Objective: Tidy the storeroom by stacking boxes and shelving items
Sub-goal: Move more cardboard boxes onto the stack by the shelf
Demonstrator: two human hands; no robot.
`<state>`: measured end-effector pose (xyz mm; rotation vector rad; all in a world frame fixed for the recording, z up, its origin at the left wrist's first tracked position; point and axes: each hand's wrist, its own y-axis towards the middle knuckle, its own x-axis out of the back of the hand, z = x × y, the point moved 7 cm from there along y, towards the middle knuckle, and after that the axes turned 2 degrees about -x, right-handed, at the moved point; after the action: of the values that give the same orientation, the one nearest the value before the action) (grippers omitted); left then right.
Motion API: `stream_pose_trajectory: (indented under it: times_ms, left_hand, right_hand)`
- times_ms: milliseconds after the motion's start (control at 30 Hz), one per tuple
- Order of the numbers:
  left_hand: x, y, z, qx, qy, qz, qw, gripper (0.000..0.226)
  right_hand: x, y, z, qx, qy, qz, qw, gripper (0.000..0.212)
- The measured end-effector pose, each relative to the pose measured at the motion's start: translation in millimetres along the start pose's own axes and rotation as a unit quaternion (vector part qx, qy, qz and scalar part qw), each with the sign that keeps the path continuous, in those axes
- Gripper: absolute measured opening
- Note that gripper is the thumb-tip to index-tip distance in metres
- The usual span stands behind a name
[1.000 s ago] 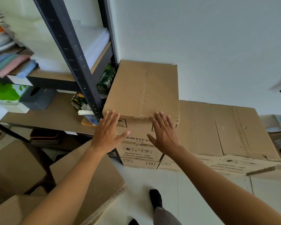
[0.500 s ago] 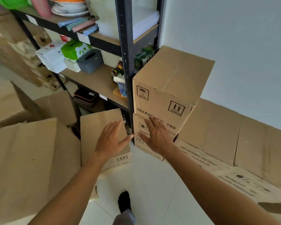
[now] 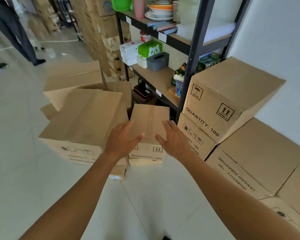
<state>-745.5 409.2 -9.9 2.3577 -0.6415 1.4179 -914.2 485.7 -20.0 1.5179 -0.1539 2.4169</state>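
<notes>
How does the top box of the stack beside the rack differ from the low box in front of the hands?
The top box sits on another box by the wall; the low box stands far lower, before the rack. The left hand and right hand spread open toward the low box; neither touches the top box. Both are closed brown cartons printed QUANTITY: 100.

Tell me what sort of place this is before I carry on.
Most likely a storeroom or stockroom. Printed cardboard cartons are stacked against the wall, a black metal shelving rack holds dishes and tissue boxes, and taller carton stacks stand further back.
</notes>
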Motion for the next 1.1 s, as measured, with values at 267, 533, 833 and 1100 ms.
stream_pose_trajectory:
  times_ms: [267, 533, 833, 1100]
  left_hand:
    - [55, -59, 92, 0.052, 0.011, -0.037, 0.998, 0.078]
    - [108, -103, 202, 0.069, -0.029, -0.053, 0.996, 0.076]
    - [124, -88, 272, 0.063, -0.027, -0.031, 0.997, 0.086]
    - [99, -29, 316, 0.106, -0.035, 0.002, 0.994, 0.087]
  right_hand:
    - [-39, -13, 104, 0.02, 0.031, 0.025, 0.999, 0.067]
    - [-86, -33, 180, -0.046, 0.07, 0.023, 0.996, 0.063]
    - [-130, -22, 214, -0.104, 0.091, 0.002, 0.99, 0.066]
    - [-161, 41, 194, -0.134, 0.108, 0.008, 0.985, 0.067]
